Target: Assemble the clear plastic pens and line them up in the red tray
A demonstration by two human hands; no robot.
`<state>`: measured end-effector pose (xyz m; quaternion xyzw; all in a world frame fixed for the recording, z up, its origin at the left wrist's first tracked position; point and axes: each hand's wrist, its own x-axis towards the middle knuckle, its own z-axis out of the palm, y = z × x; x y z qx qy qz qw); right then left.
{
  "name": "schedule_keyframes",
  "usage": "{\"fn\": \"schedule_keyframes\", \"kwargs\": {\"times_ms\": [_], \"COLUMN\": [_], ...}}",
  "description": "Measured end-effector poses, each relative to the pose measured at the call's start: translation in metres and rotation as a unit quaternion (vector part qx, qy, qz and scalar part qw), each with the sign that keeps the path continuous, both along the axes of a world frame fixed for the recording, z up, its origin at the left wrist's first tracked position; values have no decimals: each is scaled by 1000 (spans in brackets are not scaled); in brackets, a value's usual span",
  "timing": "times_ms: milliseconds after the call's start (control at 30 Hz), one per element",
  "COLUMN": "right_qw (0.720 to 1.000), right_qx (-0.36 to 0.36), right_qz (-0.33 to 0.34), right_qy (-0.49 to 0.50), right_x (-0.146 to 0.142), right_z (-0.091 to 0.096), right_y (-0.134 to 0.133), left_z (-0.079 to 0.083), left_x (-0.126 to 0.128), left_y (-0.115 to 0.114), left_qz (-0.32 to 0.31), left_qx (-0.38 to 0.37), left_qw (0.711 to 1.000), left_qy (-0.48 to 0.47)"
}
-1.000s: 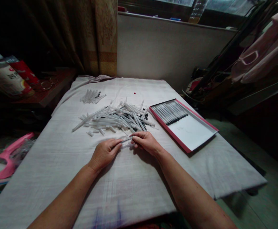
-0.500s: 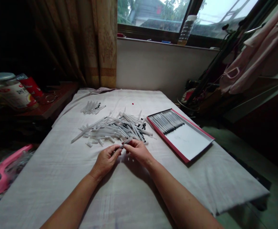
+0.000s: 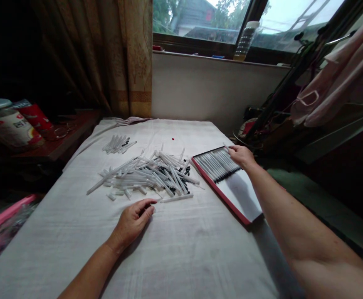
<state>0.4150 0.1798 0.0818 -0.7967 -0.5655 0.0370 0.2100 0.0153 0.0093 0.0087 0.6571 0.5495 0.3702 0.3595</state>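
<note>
left hand (image 3: pixel 134 218): rests palm down on the white cloth (image 3: pixel 184 249), fingers loosely curled and parted, nothing in its grasp; it looks parked there as a prop for the leaning body.
right hand (image 3: pixel 241 154): stretched out over the far end of the tray, fingers bunched into a pinch around what looks like 1 slim tube (image 3: pixel 225 146), its tip poking out toward the row.
tray (image 3: pixel 221 193): shallow, red-rimmed, white inside, lying askew on the right side of the cloth, probably so the right arm gets to it without crossing the pile.
row in tray (image 3: pixel 215 164): clear tubes laid side by side at the far end, dark ends all one way, packed close, likely to keep them from rolling; the near part shows bare white.
pile (image 3: pixel 150 172): a loose heap of clear tubes and small dark bits, mid-cloth, just beyond the left hand.
single tube (image 3: pixel 177 198): lies alone at the pile's near edge, close to the left fingertips but not touching.
small bunch (image 3: pixel 117 143): a few tubes kept apart, further back on the left.
around: curtain (image 3: pixel 134 54), bottle (image 3: pixel 245 40) on the sill, jars (image 3: pixel 6 122) on a side shelf.
</note>
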Motion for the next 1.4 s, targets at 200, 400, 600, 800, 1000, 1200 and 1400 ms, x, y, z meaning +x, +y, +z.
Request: {"fn": "schedule_keyframes", "kwargs": {"times_ms": [200, 400, 600, 800, 1000, 1200, 1400], "right_qw": [994, 991, 990, 990, 993, 959, 943], "right_qx": [-91, -103, -104, -94, -7, 44, -45], "right_qz": [-1, 6, 16, 27, 66, 261, 311], "right_qy": [-58, -85, -98, -106, -101, -98, -106], "right_x": [3, -1, -6, -12, -36, -107, -159], "right_z": [-38, -48, -47, -43, -24, -20, -23], "right_y": [28, 35, 36, 26, 3, -33, -60], "left_z": [-1, -1, 0, 3, 0, -2, 4], "left_x": [1, 1, 1, 3, 1, 1, 3], "left_y": [2, 2, 1, 2, 3, 3, 1], "left_qz": [34, 30, 25, 33, 26, 27, 32], "left_qx": [-60, -87, -81, -51, -68, -76, -91], "left_qw": [994, 988, 991, 995, 991, 987, 981], "left_qy": [-84, -124, -105, -81, -111, -138, -168]}}
